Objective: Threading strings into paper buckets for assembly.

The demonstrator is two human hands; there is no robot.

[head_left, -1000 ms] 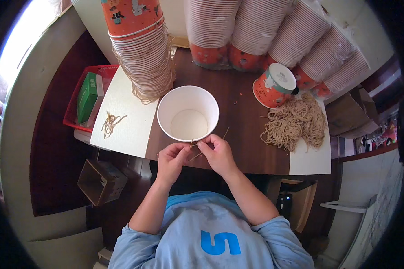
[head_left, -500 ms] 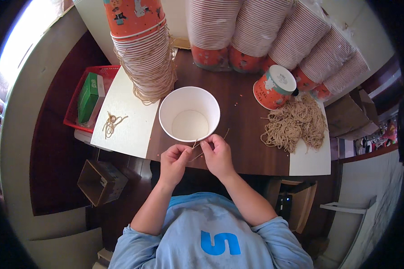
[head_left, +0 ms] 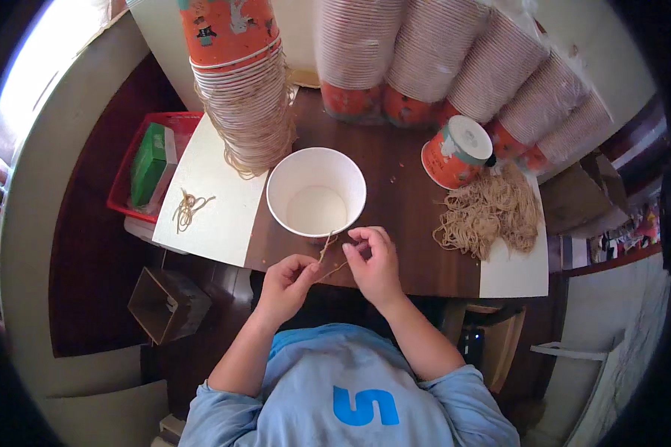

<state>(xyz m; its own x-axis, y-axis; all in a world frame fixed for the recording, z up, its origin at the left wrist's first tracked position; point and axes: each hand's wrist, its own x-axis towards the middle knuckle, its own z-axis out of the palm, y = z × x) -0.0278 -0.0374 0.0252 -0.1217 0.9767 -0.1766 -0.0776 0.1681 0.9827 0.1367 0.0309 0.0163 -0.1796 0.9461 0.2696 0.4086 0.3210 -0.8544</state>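
A white-lined paper bucket (head_left: pixel 317 190) stands mouth up on the brown tabletop in front of me. Just below its near rim, my left hand (head_left: pixel 285 287) is closed in a pinch on a thin tan string (head_left: pixel 323 252), whose upper part reaches the bucket's rim. To the right of it, my right hand (head_left: pixel 376 268) has thumb and forefinger apart, the other fingers bent. A loose length of the string lies close to that thumb; no grip on it shows. Whether the string is fastened to the bucket is hidden.
At the back left rises a tall stack of orange buckets (head_left: pixel 238 97) with string hanging round it. Wrapped bucket stacks (head_left: pixel 358 45) line the back. An upside-down orange bucket (head_left: pixel 455 156) stands by a tangled string heap (head_left: pixel 492 212). A small string bundle (head_left: pixel 190 208) lies left.
My hands have drawn apart and slightly down from the rim. The right thumb and fingers have parted from the string, while the left hand keeps its pinch.
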